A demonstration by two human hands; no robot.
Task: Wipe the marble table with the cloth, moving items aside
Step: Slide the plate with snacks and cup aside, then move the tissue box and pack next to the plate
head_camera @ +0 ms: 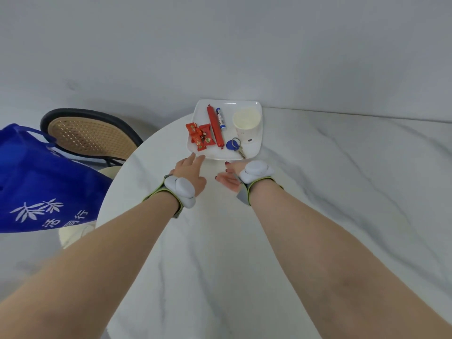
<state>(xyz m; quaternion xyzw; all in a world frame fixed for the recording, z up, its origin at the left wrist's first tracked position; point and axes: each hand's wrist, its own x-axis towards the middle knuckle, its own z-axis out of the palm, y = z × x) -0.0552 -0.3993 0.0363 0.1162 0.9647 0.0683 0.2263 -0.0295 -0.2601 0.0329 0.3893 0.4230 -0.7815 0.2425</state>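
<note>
Hands are stretched toward the white tray (254, 152) at the far side of the marble table (318, 192), both empty; the left hand (189, 171) is flat with fingers straight, tips just short of the tray's near left edge, and the right hand (230, 177) is palm-up with fingers loosely spread, near the front rim. No cloth is seen in view, so its place cannot be told. Step in hand is judged to be shifting the tray aside: the rim should be taken at both near corners and slid flat and slowly, since the paper cup (247, 126) stands upright and could tip. Loose items are carried on the tray: red sausage stick (215, 127), blue-capped tube (220, 118), red candy wrappers (199, 137), keys with blue fob (233, 145); these could roll if the tray is tilted. Tray is backed close to the wall (220, 45), so room is left only sideways or toward the person. Beside the table's left edge, a cane chair (90, 133) and a blue bag (44, 182) are noted, well apart from the tray, with grey trackers strapped on both wrists
</note>
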